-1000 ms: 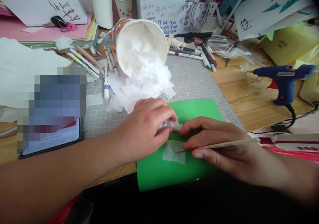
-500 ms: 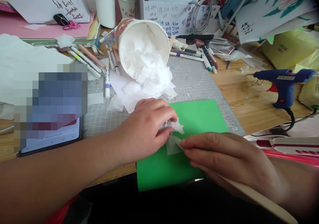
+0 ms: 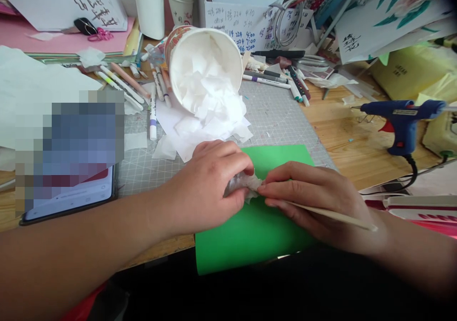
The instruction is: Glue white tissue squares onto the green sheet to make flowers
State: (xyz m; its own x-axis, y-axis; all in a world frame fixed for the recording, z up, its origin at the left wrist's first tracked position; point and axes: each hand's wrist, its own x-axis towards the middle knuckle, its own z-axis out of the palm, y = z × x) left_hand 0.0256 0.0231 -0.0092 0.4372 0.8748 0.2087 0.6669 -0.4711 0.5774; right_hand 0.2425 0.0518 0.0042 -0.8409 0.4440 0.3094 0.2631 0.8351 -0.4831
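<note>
Crumpled tissue juts from left grip toward right grip.

The green sheet is matt paper, the stick seemingly wood

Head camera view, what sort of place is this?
Probably a craft desk, judging by the gray cutting mat, the blue glue gun and the scattered markers.

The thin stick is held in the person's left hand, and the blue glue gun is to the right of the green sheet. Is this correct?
Not fully: the head view shows the thin stick in the right hand; the left hand holds a whitish piece. The blue glue gun is indeed to the right of the green sheet.
</note>
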